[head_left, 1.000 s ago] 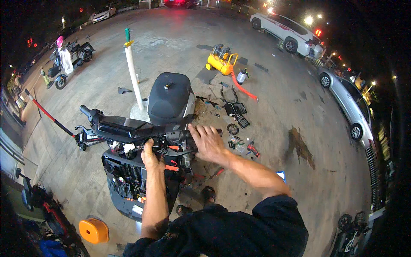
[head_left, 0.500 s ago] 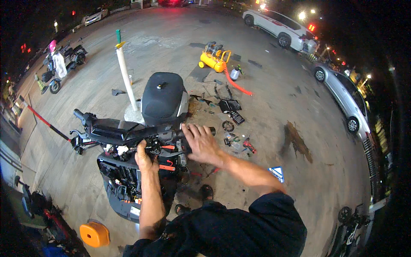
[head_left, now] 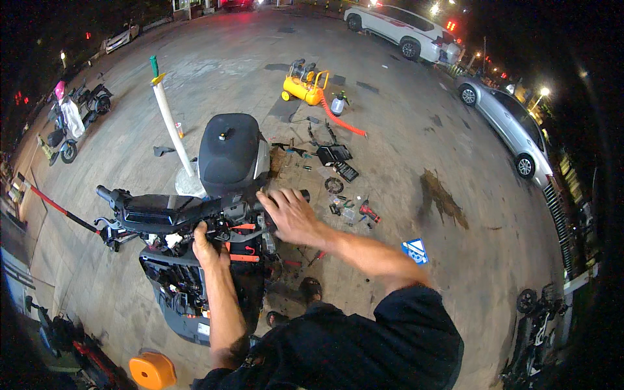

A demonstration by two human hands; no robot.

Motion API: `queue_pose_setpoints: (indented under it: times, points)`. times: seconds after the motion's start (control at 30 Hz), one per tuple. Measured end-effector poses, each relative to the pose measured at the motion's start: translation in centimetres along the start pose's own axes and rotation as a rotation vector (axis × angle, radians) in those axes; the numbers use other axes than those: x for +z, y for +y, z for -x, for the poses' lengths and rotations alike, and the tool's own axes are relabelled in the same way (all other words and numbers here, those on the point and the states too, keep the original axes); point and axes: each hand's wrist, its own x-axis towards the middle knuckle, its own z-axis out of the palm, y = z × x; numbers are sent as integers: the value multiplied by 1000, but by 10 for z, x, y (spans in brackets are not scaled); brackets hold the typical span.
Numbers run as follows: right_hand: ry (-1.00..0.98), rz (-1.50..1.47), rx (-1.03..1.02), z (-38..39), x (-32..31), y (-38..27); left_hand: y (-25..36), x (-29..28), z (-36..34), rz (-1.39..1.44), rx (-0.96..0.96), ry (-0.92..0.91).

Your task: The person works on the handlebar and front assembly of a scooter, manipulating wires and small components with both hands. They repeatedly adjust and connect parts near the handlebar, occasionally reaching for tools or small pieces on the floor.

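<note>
A partly dismantled black scooter stands before me. My left hand point(head_left: 209, 250) grips the underside of its handlebar assembly point(head_left: 153, 211), thumb raised beside exposed switches and wiring. My right hand point(head_left: 289, 218) lies over the right switch housing and brake lever, fingers curled around them. Below the bar, the opened front body point(head_left: 175, 286) shows dark internals and orange-red strips point(head_left: 244, 258). Behind the bar is the black seat point(head_left: 231, 153).
White post point(head_left: 170, 130) beyond the scooter; yellow compressor point(head_left: 302, 88) with red hose, sprayer point(head_left: 338, 104), scattered parts point(head_left: 335, 156), red drill point(head_left: 369, 212) on the pavement point(head_left: 455, 273). Orange stool point(head_left: 153, 370) lower left; red-black bar point(head_left: 58, 208) left; parked scooters point(head_left: 68, 123) and cars point(head_left: 504, 123) around.
My view has shifted, so the scooter and surroundings sit further left in the picture. Both my hands keep their places on the handlebar.
</note>
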Motion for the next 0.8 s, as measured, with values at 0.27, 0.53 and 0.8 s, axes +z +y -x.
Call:
queue_pose_setpoints:
  times: [0.27, 0.53, 0.8]
  points:
    - [-147, 70, 71, -9, 9, 5, 4, 1, 4, -44, 7, 43]
    - [49, -39, 18, 4, 0, -5, 2, 0, 3, -2, 21, -7]
    - [-165, 44, 38, -21, 3, 9, 3, 0, 3, 10, 13, -15]
